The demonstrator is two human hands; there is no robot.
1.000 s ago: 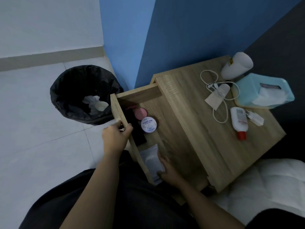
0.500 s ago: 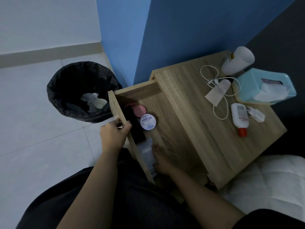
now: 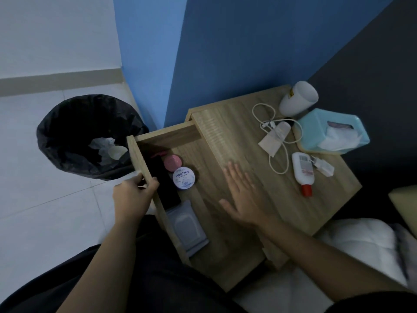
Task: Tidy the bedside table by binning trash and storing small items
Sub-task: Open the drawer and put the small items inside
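Observation:
The wooden bedside table (image 3: 259, 222) has its drawer (image 3: 144, 161) pulled out to the left. My left hand (image 3: 133, 195) grips the drawer's front edge. My right hand (image 3: 243, 195) hovers flat, fingers spread, over the tabletop and holds nothing. Inside the drawer lie a white wipes pack (image 3: 187, 227), a round white cream jar (image 3: 184, 177), a pink jar (image 3: 172, 162) and a dark flat item (image 3: 162, 184). On the tabletop are a white bottle with a red cap (image 3: 302, 171), a white cable (image 3: 279, 152), a small tube (image 3: 282, 131) and a small charger plug (image 3: 322, 166).
A black-lined bin (image 3: 90, 136) with crumpled tissue stands on the tiled floor left of the drawer. A blue tissue box (image 3: 331, 132) and a white cup (image 3: 297, 101) sit at the table's far right. Blue walls rise behind; white bedding (image 3: 361, 245) lies lower right.
My right hand has let go of the wipes pack in the drawer and risen over the tabletop, moving right. The left hand stays on the drawer's front edge.

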